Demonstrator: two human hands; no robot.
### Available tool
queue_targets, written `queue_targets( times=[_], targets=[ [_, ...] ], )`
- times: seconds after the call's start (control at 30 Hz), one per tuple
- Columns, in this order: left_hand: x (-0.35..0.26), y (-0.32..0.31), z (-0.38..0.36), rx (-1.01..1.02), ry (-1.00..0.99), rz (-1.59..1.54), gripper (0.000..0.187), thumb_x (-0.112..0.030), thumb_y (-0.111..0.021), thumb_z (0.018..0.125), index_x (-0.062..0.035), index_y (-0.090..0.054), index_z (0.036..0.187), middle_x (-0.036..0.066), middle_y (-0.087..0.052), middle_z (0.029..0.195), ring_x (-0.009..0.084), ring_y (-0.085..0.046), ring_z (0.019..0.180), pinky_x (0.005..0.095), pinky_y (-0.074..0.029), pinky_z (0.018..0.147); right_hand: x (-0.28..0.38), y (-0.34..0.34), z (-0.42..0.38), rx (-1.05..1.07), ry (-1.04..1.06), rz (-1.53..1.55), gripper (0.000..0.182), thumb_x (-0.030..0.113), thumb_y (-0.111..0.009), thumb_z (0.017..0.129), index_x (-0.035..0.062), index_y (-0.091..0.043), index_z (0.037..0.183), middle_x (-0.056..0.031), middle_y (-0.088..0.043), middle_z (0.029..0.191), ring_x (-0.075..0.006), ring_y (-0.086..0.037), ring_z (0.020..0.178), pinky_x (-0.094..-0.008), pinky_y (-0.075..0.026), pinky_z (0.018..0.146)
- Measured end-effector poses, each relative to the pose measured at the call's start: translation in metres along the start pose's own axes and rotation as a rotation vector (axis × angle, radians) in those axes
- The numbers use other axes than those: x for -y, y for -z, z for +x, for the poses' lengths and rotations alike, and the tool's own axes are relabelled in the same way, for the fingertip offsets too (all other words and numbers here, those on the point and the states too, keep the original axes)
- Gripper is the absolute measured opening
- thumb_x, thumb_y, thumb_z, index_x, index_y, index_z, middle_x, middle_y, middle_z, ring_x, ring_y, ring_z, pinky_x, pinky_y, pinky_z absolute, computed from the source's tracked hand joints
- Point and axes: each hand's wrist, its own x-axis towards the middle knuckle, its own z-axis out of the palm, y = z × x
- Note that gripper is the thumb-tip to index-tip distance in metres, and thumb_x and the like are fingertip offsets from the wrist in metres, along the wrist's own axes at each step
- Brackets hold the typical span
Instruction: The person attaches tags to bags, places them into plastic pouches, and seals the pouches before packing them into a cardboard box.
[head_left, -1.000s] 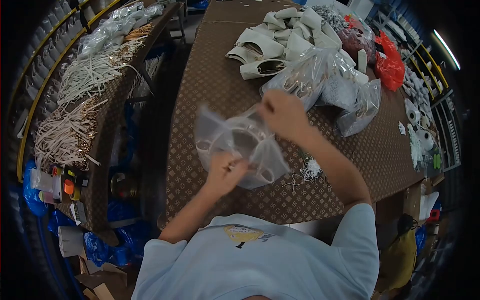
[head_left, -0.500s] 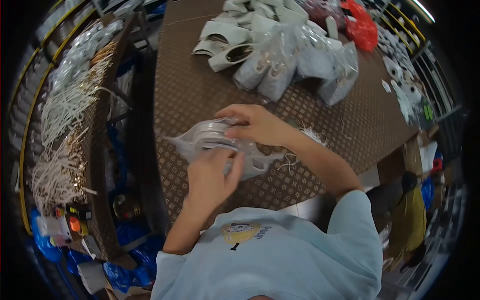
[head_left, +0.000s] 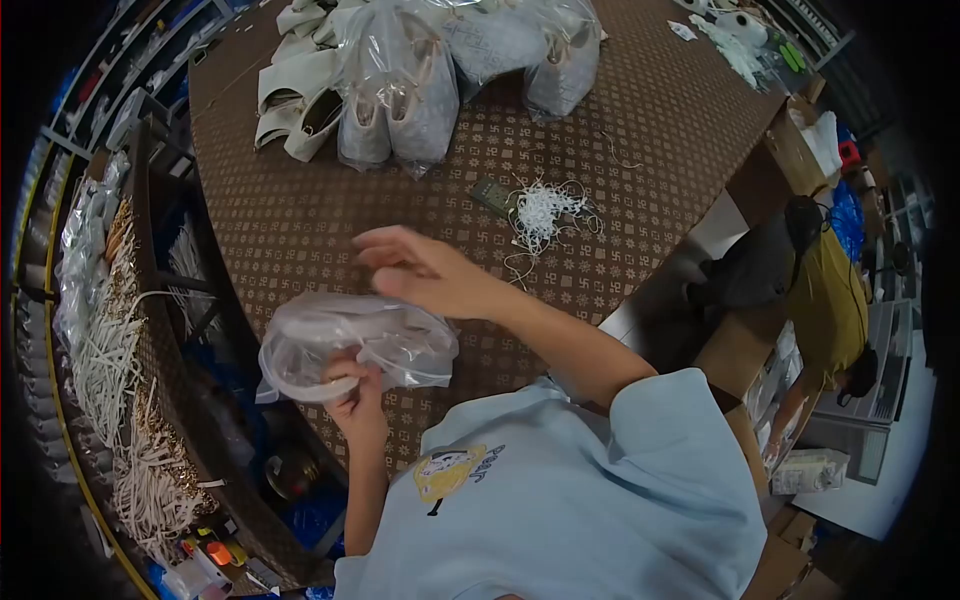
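A clear plastic bag (head_left: 405,345) with something pale inside lies near the table's front left edge; the plastic blurs its contents. My left hand (head_left: 355,395) is closed on the bag's near left end, where the opening appears to be, with fingers bent against the film. Above the bag's far side hovers my right hand (head_left: 415,270), fingers partly apart and nothing visible in it. Farther back stand pale shoes in clear bags (head_left: 410,110). Cream open-toed shoe pieces (head_left: 300,95) are heaped to their left.
The patterned brown table (head_left: 640,200) bears a tangle of white thread (head_left: 545,212) beside a dark flat object (head_left: 490,195). On the left, a side bench holds bundles of pale straps (head_left: 110,320). A person in a yellow top (head_left: 830,310) bends over boxes at right.
My view has swung rightward. The left hand now grips one end of the bag, while the right hand has lifted off it. The person at right shows more fully.
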Motion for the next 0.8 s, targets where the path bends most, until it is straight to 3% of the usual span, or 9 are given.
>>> queue_targets(
  times=[0.13,0.2,0.23,0.3,0.43,0.53,0.67,0.77,0.8],
  targets=[
    [0.005,0.018,-0.018,0.054,0.141,0.038,0.012,0.006,-0.054,0.081,-0.0051,-0.049,0.085,0.002,-0.055,0.088,0.008,-0.051,0.086,0.0212,-0.04,0.077,-0.077,0.109,-0.03,-0.32,-0.406,-0.402,0.028,0.023,-0.059,0.088,0.0031,-0.06,0.107,-0.0059,-0.065,0.095,-0.0133,-0.06,0.08,-0.0308,-0.048,0.072],
    [0.0,0.013,-0.01,0.097,0.31,-0.019,0.011,0.002,-0.058,0.083,-0.0045,-0.051,0.088,0.002,-0.056,0.088,0.0084,-0.052,0.086,0.0209,-0.041,0.079,-0.103,0.148,-0.034,-0.372,-0.555,-0.698,0.033,0.032,-0.063,0.082,0.0086,-0.063,0.105,-0.0103,-0.063,0.101,-0.0214,-0.061,0.092,-0.0326,-0.048,0.08],
    [-0.004,0.008,-0.008,0.083,0.304,-0.02,0.011,0.002,-0.058,0.083,-0.0045,-0.051,0.088,0.002,-0.056,0.088,0.0084,-0.052,0.086,0.0209,-0.041,0.079,-0.112,0.155,-0.027,-0.358,-0.547,-0.703,0.033,0.032,-0.063,0.082,0.0086,-0.063,0.105,-0.0103,-0.063,0.101,-0.0214,-0.061,0.092,-0.0326,-0.048,0.08],
    [-0.015,-0.004,-0.003,0.038,0.394,-0.037,0.013,-0.004,-0.06,0.085,-0.0018,-0.055,0.096,0.003,-0.058,0.092,0.0096,-0.054,0.084,0.0217,-0.042,0.077,-0.132,0.169,-0.014,-0.368,-0.411,-1.259,0.038,0.038,-0.064,0.079,0.0109,-0.063,0.105,-0.0104,-0.06,0.105,-0.0257,-0.056,0.1,-0.0367,-0.047,0.081],
    [-0.035,-0.003,0.002,0.092,0.341,0.174,0.021,-0.009,-0.06,0.087,0.0005,-0.057,0.105,0.005,-0.06,0.098,0.0109,-0.055,0.085,0.0229,-0.043,0.075,-0.176,0.176,0.014,-0.346,-0.487,-1.585,0.053,0.045,-0.073,0.067,0.0105,-0.063,0.106,-0.0099,-0.054,0.109,-0.0288,-0.047,0.108,-0.0433,-0.045,0.082],
    [-0.046,0.0,0.011,0.178,0.285,0.328,0.023,-0.014,-0.059,0.089,0.0015,-0.058,0.106,0.006,-0.061,0.1,0.011,-0.055,0.086,0.0238,-0.044,0.075,-0.174,0.18,0.027,-0.269,-0.632,-1.555,0.063,0.05,-0.072,0.066,0.0108,-0.06,0.113,-0.0109,-0.053,0.109,-0.0309,-0.045,0.109,-0.0441,-0.041,0.09],
    [-0.042,-0.01,0.019,0.141,0.342,0.158,0.028,-0.021,-0.06,0.088,0.002,-0.059,0.105,0.007,-0.062,0.096,0.0107,-0.054,0.086,0.0227,-0.042,0.076,-0.163,0.181,0.026,-0.297,-0.555,-1.474,0.065,0.051,-0.071,0.067,0.0098,-0.059,0.116,-0.0125,-0.053,0.112,-0.0311,-0.044,0.111,-0.0432,-0.038,0.093],
    [-0.037,-0.019,0.025,0.116,0.312,0.043,0.031,-0.024,-0.061,0.088,0.0023,-0.06,0.104,0.006,-0.062,0.095,0.011,-0.054,0.085,0.023,-0.043,0.075,-0.151,0.182,0.033,-0.699,-0.269,-0.992,0.067,0.047,-0.071,0.071,0.0059,-0.055,0.12,-0.013,-0.054,0.116,-0.032,-0.047,0.11,-0.0414,-0.037,0.094],
    [-0.038,-0.024,0.029,0.124,0.297,0.005,0.033,-0.026,-0.062,0.087,0.0024,-0.06,0.104,0.006,-0.062,0.095,0.0113,-0.054,0.084,0.0235,-0.043,0.074,-0.134,0.175,0.031,-0.698,-0.282,-0.996,0.067,0.047,-0.071,0.071,0.0059,-0.055,0.12,-0.013,-0.054,0.116,-0.032,-0.047,0.11,-0.0414,-0.037,0.094]
  ],
)
